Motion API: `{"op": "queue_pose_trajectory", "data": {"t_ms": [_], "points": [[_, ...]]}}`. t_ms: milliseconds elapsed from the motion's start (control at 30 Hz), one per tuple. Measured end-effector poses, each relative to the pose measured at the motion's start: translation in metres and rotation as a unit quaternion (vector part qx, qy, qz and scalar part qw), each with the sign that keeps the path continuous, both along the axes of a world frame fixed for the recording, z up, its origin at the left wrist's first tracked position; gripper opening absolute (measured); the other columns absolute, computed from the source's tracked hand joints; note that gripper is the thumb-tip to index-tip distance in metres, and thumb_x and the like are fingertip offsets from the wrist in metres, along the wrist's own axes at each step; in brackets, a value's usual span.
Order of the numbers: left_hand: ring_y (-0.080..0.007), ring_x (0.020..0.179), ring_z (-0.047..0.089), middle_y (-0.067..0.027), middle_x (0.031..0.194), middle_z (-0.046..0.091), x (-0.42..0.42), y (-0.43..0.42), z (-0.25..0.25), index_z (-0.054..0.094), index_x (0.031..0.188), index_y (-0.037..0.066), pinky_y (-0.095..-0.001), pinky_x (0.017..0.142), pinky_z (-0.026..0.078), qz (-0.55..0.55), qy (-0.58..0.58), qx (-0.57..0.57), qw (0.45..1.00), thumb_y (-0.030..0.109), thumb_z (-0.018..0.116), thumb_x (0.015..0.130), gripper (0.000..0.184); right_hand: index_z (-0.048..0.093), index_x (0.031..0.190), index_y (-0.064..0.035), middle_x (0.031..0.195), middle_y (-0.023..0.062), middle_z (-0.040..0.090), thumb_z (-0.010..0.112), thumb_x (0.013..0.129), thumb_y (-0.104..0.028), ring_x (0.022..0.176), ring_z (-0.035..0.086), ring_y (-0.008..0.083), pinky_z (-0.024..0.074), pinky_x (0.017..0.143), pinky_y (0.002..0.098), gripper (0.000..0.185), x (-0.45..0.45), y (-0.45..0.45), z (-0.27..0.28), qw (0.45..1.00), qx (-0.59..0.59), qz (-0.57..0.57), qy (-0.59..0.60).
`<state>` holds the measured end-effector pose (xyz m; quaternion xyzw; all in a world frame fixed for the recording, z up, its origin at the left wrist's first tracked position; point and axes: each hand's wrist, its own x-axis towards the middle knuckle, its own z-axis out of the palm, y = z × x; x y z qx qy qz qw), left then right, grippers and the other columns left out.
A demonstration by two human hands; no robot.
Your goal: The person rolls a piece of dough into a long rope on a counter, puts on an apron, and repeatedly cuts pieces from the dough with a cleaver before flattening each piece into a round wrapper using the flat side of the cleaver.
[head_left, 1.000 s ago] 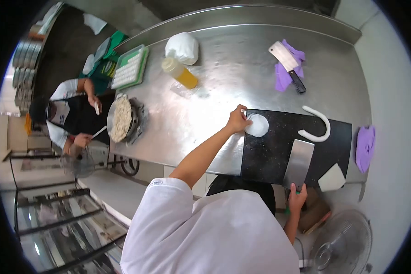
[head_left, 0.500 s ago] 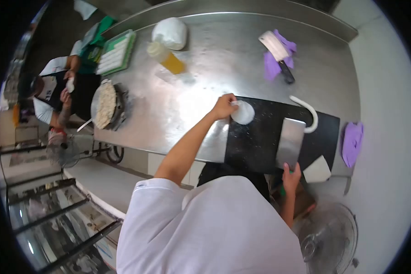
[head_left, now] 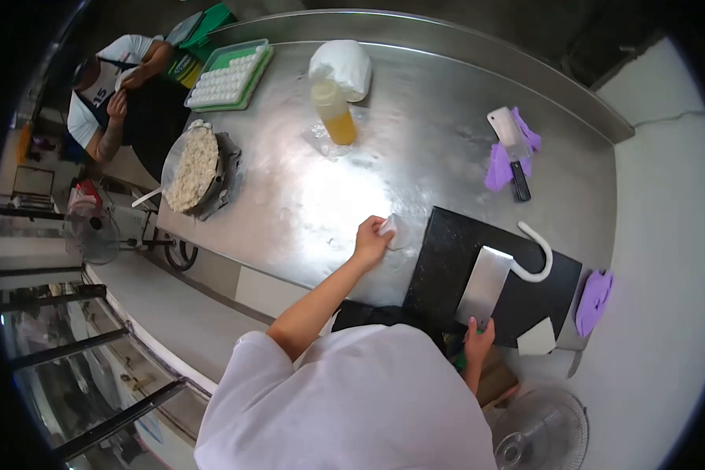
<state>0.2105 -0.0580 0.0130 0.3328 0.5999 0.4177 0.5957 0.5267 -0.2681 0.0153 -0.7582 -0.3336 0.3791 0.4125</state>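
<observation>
My left hand (head_left: pixel 372 244) is closed on the edge of a thin, round, whitish dough wrapper (head_left: pixel 396 232), holding it over the steel table just left of the black cutting board (head_left: pixel 431 270). My right hand (head_left: pixel 479 341) grips the handle end of a wide-bladed cleaver (head_left: pixel 486 283); its blade lies over the middle of the board, and the handle is mostly hidden. A curved white rope of dough (head_left: pixel 542 269) rests on the board to the right of the blade. At the board's near right corner is a flat white piece (head_left: pixel 536 338), its kind unclear.
A second cleaver (head_left: pixel 510 133) lies on a purple cloth (head_left: pixel 497 169). Further left stand a bottle of yellow liquid (head_left: pixel 337 119) and a white bag (head_left: pixel 348 66). A co-worker (head_left: pixel 113 94) stands behind a bowl of pale filling (head_left: pixel 193 168) and a tray of white pieces (head_left: pixel 231 82).
My left hand has carried the dough wrapper leftward off the cutting board, over the steel table. My right hand still holds the cleaver over the board. The camera view has shifted.
</observation>
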Motion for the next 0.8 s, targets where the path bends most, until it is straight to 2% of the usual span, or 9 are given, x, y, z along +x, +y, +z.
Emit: {"op": "queue_pose_trajectory", "data": {"t_ms": [67, 200, 300, 400, 533, 633, 667, 733, 800], "points": [[-0.0146, 0.086, 0.067, -0.0092, 0.098, 0.069, -0.03, -0.005, -0.001, 0.057, 0.107, 0.001, -0.0261, 0.069, 0.055, 0.037, 0.013, 0.007, 0.999, -0.006, 0.069, 0.088, 0.023, 0.054, 0.103, -0.0024, 0.062, -0.0012, 0.048, 0.068, 0.097, -0.015, 0.046, 0.044, 0.007, 0.0362, 0.042, 0.0245, 0.019, -0.02, 0.01, 0.009, 0.999, 0.025, -0.022, 0.039], [-0.0149, 0.086, 0.067, -0.0084, 0.099, 0.068, -0.09, 0.01, 0.033, 0.057, 0.105, 0.001, -0.0265, 0.072, 0.056, 0.145, -0.047, -0.04, 0.987, -0.007, 0.067, 0.088, 0.021, 0.053, 0.098, -0.0036, 0.061, -0.0013, 0.048, 0.068, 0.097, -0.016, 0.046, 0.045, 0.0069, 0.0361, 0.042, 0.0245, 0.02, -0.056, 0.033, 0.024, 0.999, 0.005, -0.014, 0.047], [-0.0118, 0.082, 0.065, -0.0034, 0.098, 0.067, -0.139, 0.062, 0.039, 0.059, 0.104, 0.005, -0.0278, 0.068, 0.057, 0.159, -0.008, 0.03, 0.987, 0.0, 0.072, 0.089, 0.021, 0.051, 0.094, -0.0056, 0.062, -0.0014, 0.048, 0.068, 0.097, -0.017, 0.047, 0.045, 0.0062, 0.0361, 0.042, 0.0242, 0.021, -0.076, 0.044, 0.021, 0.999, 0.014, 0.026, 0.017], [-0.0118, 0.083, 0.063, -0.0005, 0.098, 0.065, -0.198, 0.135, 0.101, 0.059, 0.103, 0.009, -0.0302, 0.071, 0.056, 0.187, -0.011, 0.105, 0.977, 0.003, 0.074, 0.087, 0.023, 0.05, 0.092, -0.0065, 0.063, -0.0013, 0.05, 0.068, 0.097, -0.017, 0.047, 0.045, 0.0059, 0.036, 0.042, 0.0238, 0.021, -0.099, 0.062, 0.025, 1.0, 0.008, 0.015, -0.007], [-0.0181, 0.091, 0.066, -0.0016, 0.1, 0.067, -0.32, 0.237, 0.155, 0.055, 0.106, 0.011, -0.041, 0.089, 0.054, 0.196, -0.148, 0.246, 0.938, 0.003, 0.067, 0.092, 0.019, 0.053, 0.094, -0.0034, 0.066, -0.0013, 0.053, 0.068, 0.096, -0.013, 0.05, 0.046, 0.0055, 0.0353, 0.043, 0.0237, 0.018, -0.13, 0.075, 0.033, 1.0, 0.017, -0.007, 0.005], [-0.0251, 0.122, 0.056, -0.013, 0.124, 0.06, -0.401, 0.298, 0.16, 0.052, 0.124, 0.003, -0.0509, 0.102, 0.048, 0.308, -0.221, 0.166, 0.91, 0.01, 0.066, 0.093, 0.035, 0.053, 0.095, -0.0033, 0.067, -0.0011, 0.054, 0.069, 0.096, -0.014, 0.051, 0.046, 0.0053, 0.0354, 0.043, 0.0237, 0.019, -0.144, 0.074, 0.036, 0.999, 0.001, -0.032, 0.007], [-0.0251, 0.122, 0.056, -0.013, 0.124, 0.06, -0.426, 0.312, 0.142, 0.052, 0.124, 0.003, -0.0509, 0.102, 0.048, 0.305, -0.224, 0.162, 0.911, 0.01, 0.066, 0.093, 0.035, 0.054, 0.095, -0.0034, 0.068, -0.0009, 0.054, 0.069, 0.096, -0.014, 0.051, 0.046, 0.0052, 0.0355, 0.043, 0.0237, 0.018, -0.146, 0.073, 0.036, 0.999, -0.01, -0.048, 0.016], [-0.0271, 0.132, 0.048, -0.0138, 0.138, 0.052, -0.459, 0.33, 0.096, 0.051, 0.131, 0.003, -0.0527, 0.105, 0.044, 0.453, -0.232, 0.003, 0.861, 0.016, 0.066, 0.092, 0.044, 0.054, 0.095, -0.0035, 0.067, -0.0008, 0.054, 0.069, 0.096, -0.015, 0.051, 0.047, 0.0052, 0.0356, 0.044, 0.0236, 0.019, -0.148, 0.071, 0.036, 0.999, -0.009, -0.038, 0.002], [-0.0264, 0.132, 0.049, -0.0113, 0.142, 0.051, -0.421, 0.304, 0.084, 0.053, 0.13, 0.007, -0.0509, 0.103, 0.044, 0.506, -0.148, -0.006, 0.85, 0.023, 0.066, 0.092, 0.044, 0.054, 0.096, -0.0036, 0.067, -0.0007, 0.055, 0.069, 0.096, -0.015, 0.051, 0.047, 0.0051, 0.0358, 0.044, 0.0235, 0.019, -0.15, 0.073, 0.034, 1.0, -0.004, -0.024, -0.008]]}}
